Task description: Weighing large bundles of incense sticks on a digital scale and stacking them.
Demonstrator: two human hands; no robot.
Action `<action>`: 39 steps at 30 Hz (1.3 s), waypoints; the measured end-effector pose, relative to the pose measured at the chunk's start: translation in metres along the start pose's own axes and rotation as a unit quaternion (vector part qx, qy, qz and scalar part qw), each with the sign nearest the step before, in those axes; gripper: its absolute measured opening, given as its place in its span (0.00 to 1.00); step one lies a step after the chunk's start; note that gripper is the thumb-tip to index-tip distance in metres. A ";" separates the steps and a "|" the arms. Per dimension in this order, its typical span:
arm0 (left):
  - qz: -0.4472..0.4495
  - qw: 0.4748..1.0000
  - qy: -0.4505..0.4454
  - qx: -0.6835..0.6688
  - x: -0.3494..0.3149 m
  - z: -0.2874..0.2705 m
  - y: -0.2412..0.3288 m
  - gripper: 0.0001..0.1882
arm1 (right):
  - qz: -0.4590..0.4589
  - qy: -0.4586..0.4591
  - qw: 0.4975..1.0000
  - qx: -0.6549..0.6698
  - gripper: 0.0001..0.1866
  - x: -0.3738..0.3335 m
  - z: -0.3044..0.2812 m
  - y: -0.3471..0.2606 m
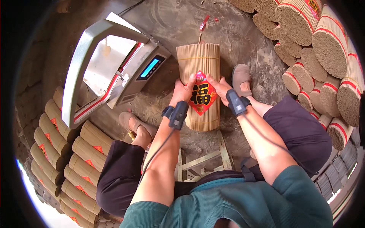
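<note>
A thick round bundle of thin tan sticks point(199, 57), which look like incense sticks, lies between my feet with its length running away from me. A thin yellow band circles its far part. On its upper face is a red diamond-shaped paper label point(200, 104) with black and gold printing. My left hand point(183, 91) grips the bundle's left side, its thumb on the label's upper left edge. From the right side my right hand point(220, 90) holds it, thumb at the label's upper right edge. The fingers beneath are partly hidden.
To the left stands a grey arched banding machine point(154, 70) with a lit blue display. Labelled bundles point(81, 167) lie stacked at lower left; red-banded bundles point(327, 49) are piled at right. A red-handled tool point(204, 22) lies beyond my bundle. A wooden stool frame point(203, 159) is below.
</note>
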State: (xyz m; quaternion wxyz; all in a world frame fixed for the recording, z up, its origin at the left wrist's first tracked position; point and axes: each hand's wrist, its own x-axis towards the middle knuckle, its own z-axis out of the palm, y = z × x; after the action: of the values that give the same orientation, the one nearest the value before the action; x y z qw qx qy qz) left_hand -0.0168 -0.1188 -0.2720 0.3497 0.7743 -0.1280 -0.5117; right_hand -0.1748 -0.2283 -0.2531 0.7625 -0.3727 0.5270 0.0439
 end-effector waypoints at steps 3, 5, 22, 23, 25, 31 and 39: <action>-0.032 0.995 -0.079 -0.059 -0.005 -0.015 0.013 0.53 | -0.056 -0.026 0.997 0.045 0.73 -0.005 -0.040 0.005; -0.024 0.999 0.024 -0.041 -0.002 -0.027 -0.004 0.56 | -0.048 -0.046 0.993 0.094 0.71 -0.031 -0.006 -0.030; 0.103 0.951 -0.154 -0.246 -0.124 -0.056 0.113 0.45 | -0.226 -0.125 0.966 0.034 0.46 -0.136 0.023 -0.089; 0.144 0.946 -0.144 -0.253 -0.138 -0.061 0.116 0.49 | -0.274 -0.111 0.955 -0.002 0.50 -0.147 0.028 -0.092; 0.194 0.937 -0.140 -0.255 -0.163 -0.068 0.119 0.58 | -0.294 -0.107 0.948 -0.054 0.55 -0.165 0.028 -0.093; 0.327 0.945 0.011 0.029 -0.197 -0.076 0.073 0.49 | -0.521 -0.083 0.741 -0.414 0.52 -0.185 0.029 -0.088; 0.478 0.720 0.077 0.497 -0.114 -0.066 -0.025 0.37 | -0.065 -0.246 0.948 0.190 0.30 -0.132 0.026 -0.031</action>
State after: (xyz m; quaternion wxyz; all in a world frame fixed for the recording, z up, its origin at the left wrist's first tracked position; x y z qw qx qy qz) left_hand -0.0128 -0.0105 -0.1936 0.1219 0.7097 -0.6895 -0.0777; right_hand -0.1986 -0.1912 -0.1226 0.9263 -0.2324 0.2959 -0.0164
